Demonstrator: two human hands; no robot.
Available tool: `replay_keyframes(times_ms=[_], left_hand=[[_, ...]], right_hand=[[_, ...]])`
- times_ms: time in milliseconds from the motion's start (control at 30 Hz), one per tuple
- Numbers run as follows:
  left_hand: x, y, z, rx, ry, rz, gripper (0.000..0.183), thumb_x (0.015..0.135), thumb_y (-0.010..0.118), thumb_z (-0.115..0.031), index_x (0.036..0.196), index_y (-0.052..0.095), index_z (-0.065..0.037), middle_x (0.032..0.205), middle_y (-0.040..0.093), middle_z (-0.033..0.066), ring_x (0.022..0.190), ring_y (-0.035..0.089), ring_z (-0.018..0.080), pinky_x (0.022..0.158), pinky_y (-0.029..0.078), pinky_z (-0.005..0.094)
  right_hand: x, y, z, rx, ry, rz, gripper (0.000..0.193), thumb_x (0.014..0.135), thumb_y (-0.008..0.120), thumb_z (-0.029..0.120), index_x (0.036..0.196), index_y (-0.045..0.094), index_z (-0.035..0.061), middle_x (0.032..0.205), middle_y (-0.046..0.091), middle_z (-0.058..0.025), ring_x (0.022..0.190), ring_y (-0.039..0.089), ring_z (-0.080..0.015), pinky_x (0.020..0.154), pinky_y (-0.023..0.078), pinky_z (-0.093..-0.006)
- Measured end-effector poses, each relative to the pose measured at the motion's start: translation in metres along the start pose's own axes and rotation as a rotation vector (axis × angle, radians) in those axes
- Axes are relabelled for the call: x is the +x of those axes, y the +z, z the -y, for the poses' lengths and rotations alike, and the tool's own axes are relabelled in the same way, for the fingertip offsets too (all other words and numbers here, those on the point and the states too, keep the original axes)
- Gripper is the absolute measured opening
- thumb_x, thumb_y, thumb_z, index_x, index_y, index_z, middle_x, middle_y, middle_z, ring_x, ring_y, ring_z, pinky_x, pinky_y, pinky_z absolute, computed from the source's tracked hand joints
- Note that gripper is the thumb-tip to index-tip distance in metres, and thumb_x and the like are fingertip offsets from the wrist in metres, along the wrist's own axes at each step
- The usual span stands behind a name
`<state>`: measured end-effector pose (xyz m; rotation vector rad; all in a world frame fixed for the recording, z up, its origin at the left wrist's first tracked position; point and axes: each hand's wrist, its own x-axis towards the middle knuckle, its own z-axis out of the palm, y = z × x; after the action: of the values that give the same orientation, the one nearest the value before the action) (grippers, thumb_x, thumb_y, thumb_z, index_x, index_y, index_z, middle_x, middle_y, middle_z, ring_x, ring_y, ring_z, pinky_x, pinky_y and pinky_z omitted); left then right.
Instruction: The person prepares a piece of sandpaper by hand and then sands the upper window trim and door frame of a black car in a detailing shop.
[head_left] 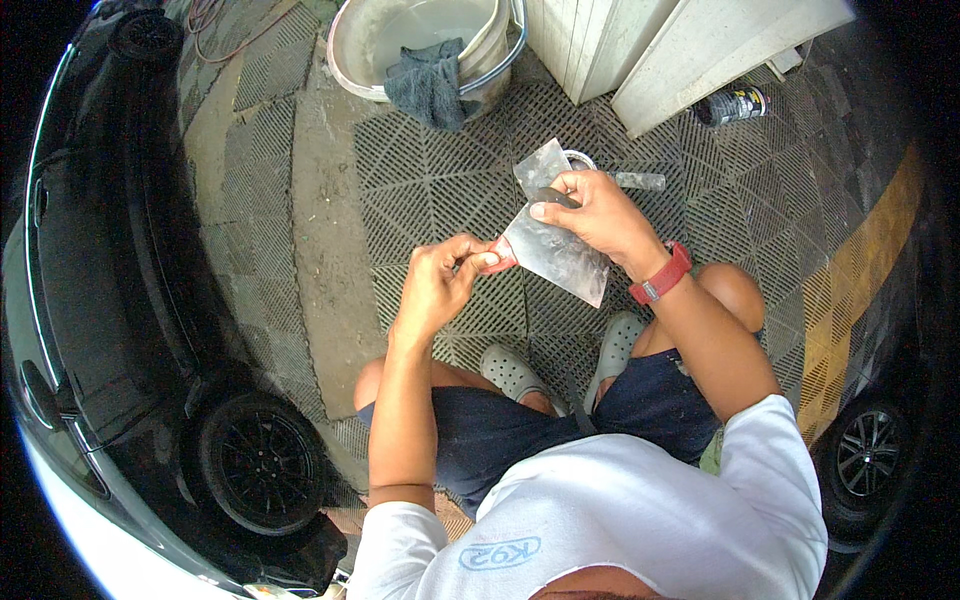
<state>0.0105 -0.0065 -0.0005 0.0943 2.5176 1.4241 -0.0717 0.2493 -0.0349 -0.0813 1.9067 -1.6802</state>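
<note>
In front of my knees, my left hand [440, 280] is closed in a pinch on the short red end of a scraper. Its wide grey blade [562, 258], smeared with pale residue, slants down to the right. My right hand [600, 217] is closed round the dark grip of a second scraper, whose smaller grey blade [541, 170] points up and away. The right thumb lies by the top edge of the wide blade, and the two tools overlap. Just behind the right hand, a round pale rim [580, 158] is partly hidden, with a grey flat strip [640, 181] beside it on the floor mat.
A pale bucket [345, 55] of cloudy water stands ahead, a dark cloth [428, 85] draped over its rim. White panels [720, 50] rise at the far right near a dark can [732, 105]. A black car [130, 280] is on the left; another wheel [866, 452] shows lower right.
</note>
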Motion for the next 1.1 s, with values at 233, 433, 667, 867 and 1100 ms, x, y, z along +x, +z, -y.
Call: replay_keyframes(times_ms=[233,433,667,867,1100], left_hand=[[0.001,-0.004,-0.016,0.013,0.133,-0.052,0.003,0.093,0.075,-0.001,0.094,0.076,0.002,0.092,0.081,0.0151,0.086,0.081,0.0262,0.077,0.061,0.0355],[0.003,-0.007,-0.012,-0.008,0.137,-0.078,0.008,0.095,0.071,0.002,0.102,0.076,0.002,0.097,0.082,0.0147,0.09,0.081,0.0247,0.081,0.063,0.0362],[0.001,-0.002,0.017,-0.19,0.003,-0.122,0.012,0.101,0.069,-0.001,0.109,0.075,0.005,0.097,0.082,0.0126,0.092,0.079,0.0194,0.085,0.062,0.0352],[0.006,0.016,0.054,-0.213,-0.198,-0.044,0.02,0.102,0.068,-0.002,0.121,0.07,0.003,0.108,0.078,0.0099,0.104,0.074,0.0168,0.093,0.058,0.0306],[0.006,0.135,0.187,-0.304,-0.447,0.06,0.017,0.094,0.078,-0.005,0.111,0.074,-0.001,0.094,0.078,0.0069,0.088,0.072,0.0138,0.081,0.057,0.0308]], right_hand=[[-0.001,-0.005,-0.002,0.206,0.121,0.107,0.021,0.096,0.083,0.02,0.098,0.074,0.0019,0.09,0.073,-0.0006,0.08,0.063,-0.0066,0.071,0.051,-0.0266],[-0.001,-0.003,0.0,0.371,0.116,0.1,0.021,0.097,0.082,0.021,0.099,0.073,0.0027,0.09,0.071,0.0013,0.079,0.062,-0.0055,0.072,0.052,-0.025],[0.004,-0.01,0.018,0.322,0.053,-0.017,0.019,0.101,0.078,0.021,0.103,0.07,0.0039,0.092,0.072,0.0006,0.078,0.064,-0.0052,0.069,0.054,-0.0257],[0.009,-0.043,0.03,0.56,-0.184,-0.275,0.02,0.1,0.073,0.002,0.117,0.063,0.0004,0.103,0.076,-0.007,0.089,0.072,-0.0132,0.082,0.06,-0.0301],[0.0,-0.062,0.041,0.727,-0.221,-0.296,0.032,0.096,0.072,-0.004,0.126,0.06,-0.0002,0.115,0.074,-0.0107,0.101,0.073,-0.018,0.093,0.061,-0.0352]])
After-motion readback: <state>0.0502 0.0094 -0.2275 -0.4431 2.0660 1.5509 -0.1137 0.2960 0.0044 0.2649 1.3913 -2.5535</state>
